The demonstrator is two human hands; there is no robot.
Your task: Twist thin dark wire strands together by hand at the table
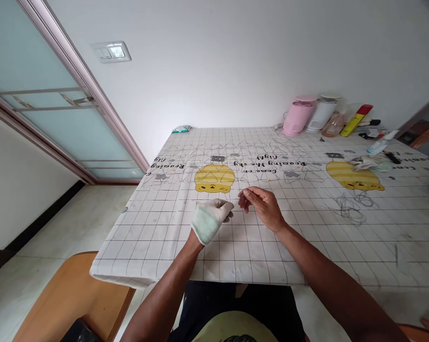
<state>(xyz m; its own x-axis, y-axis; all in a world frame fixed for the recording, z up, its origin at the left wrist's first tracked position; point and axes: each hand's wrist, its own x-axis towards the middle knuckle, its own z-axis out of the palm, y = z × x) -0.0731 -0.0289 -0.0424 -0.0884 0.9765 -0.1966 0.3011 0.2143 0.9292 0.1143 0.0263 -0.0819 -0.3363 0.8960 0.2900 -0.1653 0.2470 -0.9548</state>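
My left hand wears a white knitted glove with a pale green cuff. Its thumb and fingers are pinched together above the checked tablecloth. Just to the right of it is my bare right hand, with thumb and forefinger brought together and the other fingers curled. The fingertips of both hands are close but apart. Whatever they hold is too thin or too hidden to make out. Beyond the hands, several thin bent wires lie over a printed yellow bear and the lettering. A loose tangle of thin wire lies on the right.
At the back right stand a pink cylindrical device, a white one, a bottle and a yellow-red can. A crumpled glove and a clear bottle lie nearer. A wooden chair stands left of the table.
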